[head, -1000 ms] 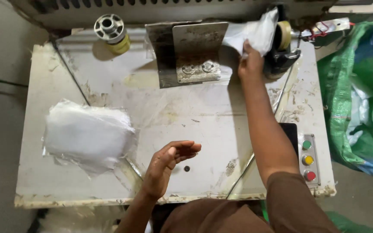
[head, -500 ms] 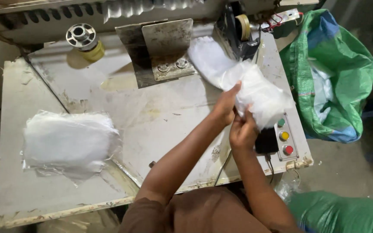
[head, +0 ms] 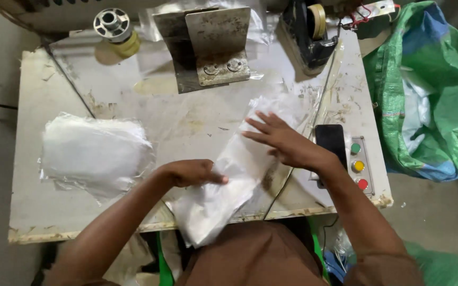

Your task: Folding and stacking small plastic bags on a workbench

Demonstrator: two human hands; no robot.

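- Closest in, the long clear plastic bag with white contents (head: pixel 223 185) lies slantwise across the front of the worn white metal worktable (head: pixel 33 212), its lower end hanging over the table's front edge toward the person's brown shirt (head: pixel 255 259).
- Left hand (head: pixel 189 173) sits on the bag's middle, fingers curled together and pressing down on the plastic; whether it pinches the film, cannot tell.
- Right hand (head: pixel 287 143) lies flat on the bag's upper end, fingers spread wide, palm down.
- Just beside the right wrist, a black phone-like slab (head: pixel 331 143) rests on the table, and next to it a small panel with green, yellow and red round buttons (head: pixel 357 166).
- Off to the left, well apart from both hands, a stack of filled clear plastic bags (head: pixel 94 153) lies on the table.
- Further back, centre, a scuffed upright grey metal plate on a bolted bracket (head: pixel 208 45).
- Back left, a silver metal spool on a yellow base (head: pixel 113 29).
- Back right, a black tape dispenser with a tan roll (head: pixel 314 32).
- On the floor to the right, an open green woven sack (head: pixel 436 85) holding more white plastic.
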